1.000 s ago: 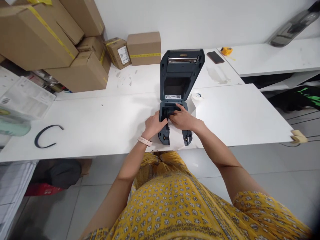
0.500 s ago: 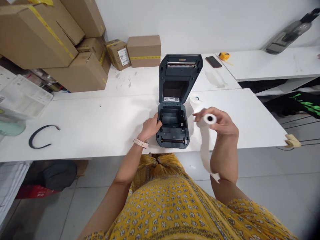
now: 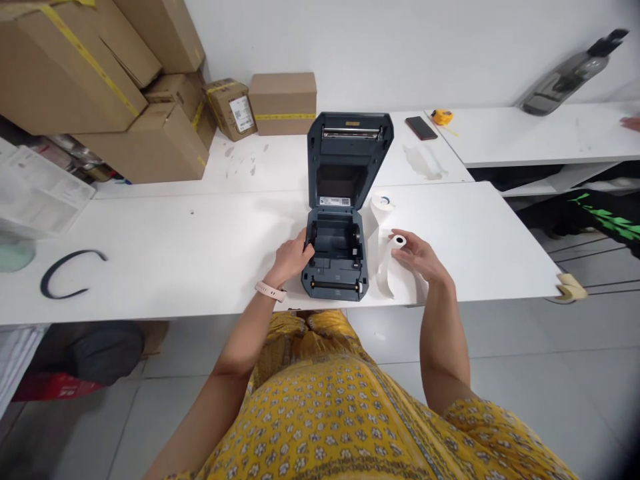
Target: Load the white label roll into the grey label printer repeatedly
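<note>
A dark grey label printer (image 3: pixel 336 268) stands on the white table with its lid (image 3: pixel 345 157) raised and its roll bay bare. My left hand (image 3: pixel 292 259) grips the printer's left side, thumb over the rim. To the right of the printer, my right hand (image 3: pixel 417 255) holds a small white paper roll (image 3: pixel 399 241) between thumb and fingers. A loose strip hangs from this roll onto the tabletop. Behind it, next to the printer's hinge, another white paper roll (image 3: pixel 381 205) rests on the table, with a strip trailing toward the front.
Cardboard boxes (image 3: pixel 145 140) are stacked at the back left. A black headband (image 3: pixel 70 275) lies on the left of the table (image 3: pixel 240 267). A phone (image 3: pixel 421 128), a yellow tape measure (image 3: pixel 443 117) and a spray bottle (image 3: pixel 567 80) are at the back right. Another person's hand (image 3: pixel 631 123) shows at the right edge.
My right hand has lowered the paper roll to the table, closer to the printer. Its strip, which hung past the table edge, now lies by the printer. My left hand keeps its grip.
</note>
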The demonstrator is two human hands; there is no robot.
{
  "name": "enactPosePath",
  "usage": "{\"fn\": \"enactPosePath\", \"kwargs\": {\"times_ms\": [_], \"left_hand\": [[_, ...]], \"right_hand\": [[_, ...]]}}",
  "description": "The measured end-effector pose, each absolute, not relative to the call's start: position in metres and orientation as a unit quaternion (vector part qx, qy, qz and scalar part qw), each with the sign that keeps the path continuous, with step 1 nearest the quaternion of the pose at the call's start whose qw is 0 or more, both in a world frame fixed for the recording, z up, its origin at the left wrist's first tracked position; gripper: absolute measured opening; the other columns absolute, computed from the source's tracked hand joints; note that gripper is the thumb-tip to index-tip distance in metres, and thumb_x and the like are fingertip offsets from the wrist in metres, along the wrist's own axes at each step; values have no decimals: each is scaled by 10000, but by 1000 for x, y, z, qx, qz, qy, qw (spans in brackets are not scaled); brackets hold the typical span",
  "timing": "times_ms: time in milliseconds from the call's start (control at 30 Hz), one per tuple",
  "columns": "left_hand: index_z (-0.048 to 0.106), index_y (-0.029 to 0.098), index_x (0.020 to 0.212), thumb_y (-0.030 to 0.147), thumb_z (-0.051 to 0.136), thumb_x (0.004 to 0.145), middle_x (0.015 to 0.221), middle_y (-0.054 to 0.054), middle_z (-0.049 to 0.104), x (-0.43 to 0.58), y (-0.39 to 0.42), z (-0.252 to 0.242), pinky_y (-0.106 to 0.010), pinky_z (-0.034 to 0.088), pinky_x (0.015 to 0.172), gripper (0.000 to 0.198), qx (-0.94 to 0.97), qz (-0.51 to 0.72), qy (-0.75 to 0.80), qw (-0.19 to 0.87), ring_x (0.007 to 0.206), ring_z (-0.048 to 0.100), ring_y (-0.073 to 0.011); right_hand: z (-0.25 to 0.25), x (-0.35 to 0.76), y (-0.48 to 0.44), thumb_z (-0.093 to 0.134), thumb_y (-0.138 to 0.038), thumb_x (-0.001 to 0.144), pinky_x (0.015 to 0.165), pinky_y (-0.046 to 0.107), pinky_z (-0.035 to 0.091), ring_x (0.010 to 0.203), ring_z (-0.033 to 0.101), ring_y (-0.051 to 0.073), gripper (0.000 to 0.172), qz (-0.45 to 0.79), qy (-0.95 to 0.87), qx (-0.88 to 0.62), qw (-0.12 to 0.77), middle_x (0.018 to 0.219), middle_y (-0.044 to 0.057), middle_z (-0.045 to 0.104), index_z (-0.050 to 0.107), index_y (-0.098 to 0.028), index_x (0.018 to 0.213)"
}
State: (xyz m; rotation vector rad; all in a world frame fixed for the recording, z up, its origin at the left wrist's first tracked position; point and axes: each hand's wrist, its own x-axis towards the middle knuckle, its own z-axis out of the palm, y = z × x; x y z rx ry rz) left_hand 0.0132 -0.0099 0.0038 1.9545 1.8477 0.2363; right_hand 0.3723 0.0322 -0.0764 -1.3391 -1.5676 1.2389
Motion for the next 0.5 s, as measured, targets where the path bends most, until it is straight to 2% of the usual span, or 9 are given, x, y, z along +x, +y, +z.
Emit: {"fn": "enactPosePath", "kwargs": {"times_ms": [100, 200, 333, 400, 500], "left_hand": [[461, 185, 1480, 270, 356, 966, 998, -102, 765, 14, -10, 5, -393, 521, 824, 532, 703, 82, 671, 221, 945, 719, -315], [465, 175, 1473, 261, 349, 969, 1046, -114, 764, 14, -9, 5, -399, 519, 851, 525, 708, 81, 667, 217, 982, 719, -321], [466, 156, 1468, 248, 349, 964, 1053, -128, 760, 14, -9, 4, -413, 513, 864, 526, 714, 89, 661, 215, 993, 719, -334], [472, 159, 1464, 247, 353, 963, 1019, -121, 760, 14, -9, 3, -408, 512, 856, 523, 713, 96, 660, 217, 977, 721, -330], [489, 167, 1451, 251, 361, 962, 984, -112, 762, 13, -10, 2, -399, 513, 845, 513, 710, 104, 660, 220, 955, 723, -323]], "right_hand": [[-70, 380, 41, 805, -514, 779, 1153, 528, 463, 1384, 554, 302, 717, 482, -588, -514, 396, 1479, 74, 609, 552, -362, 1433], [-58, 382, 63, 823, -493, 758, 1208, 550, 394, 1466, 480, 310, 710, 451, -569, -538, 429, 1491, 98, 600, 569, -341, 1403], [-43, 366, 113, 908, -411, 629, 1262, 542, 298, 1525, 388, 325, 907, 429, -618, -552, 360, 1615, 104, 460, 519, -312, 1442], [-39, 354, 137, 927, -400, 568, 1234, 545, 342, 1490, 424, 344, 995, 448, -631, -548, 316, 1616, 114, 453, 499, -284, 1459], [-35, 339, 156, 935, -395, 499, 1131, 526, 465, 1293, 584, 336, 975, 484, -632, -532, 289, 1429, 120, 627, 564, -220, 1384]]}}
